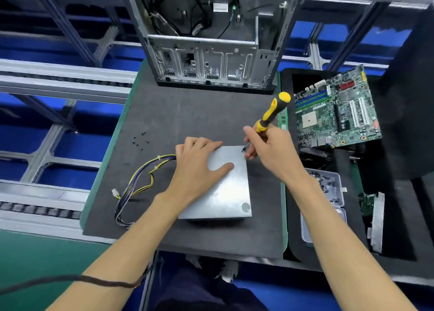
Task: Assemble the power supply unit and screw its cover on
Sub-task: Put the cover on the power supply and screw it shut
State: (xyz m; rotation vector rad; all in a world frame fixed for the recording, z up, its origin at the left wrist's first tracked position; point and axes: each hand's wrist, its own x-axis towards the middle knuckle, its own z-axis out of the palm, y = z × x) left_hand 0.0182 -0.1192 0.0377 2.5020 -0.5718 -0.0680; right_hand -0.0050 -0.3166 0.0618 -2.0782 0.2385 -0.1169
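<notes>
A silver power supply unit (225, 188) lies on the dark mat (187, 113), its plain metal cover facing up. My left hand (199, 165) rests flat on the cover's left part, fingers spread and straight. My right hand (267, 151) grips a yellow and black screwdriver (272, 111), tilted, its tip on a small black screw (243, 149) at the cover's far right corner. A bundle of yellow, black and purple cables (138, 183) runs out of the unit's left side. Several loose black screws (140, 141) lie on the mat to the far left.
An open computer case (211, 59) stands at the mat's far edge. To the right, a black tray holds a green motherboard (335, 111), a clear plastic box of screws (328, 183) and a metal bracket (377, 219). A conveyor frame runs along the left.
</notes>
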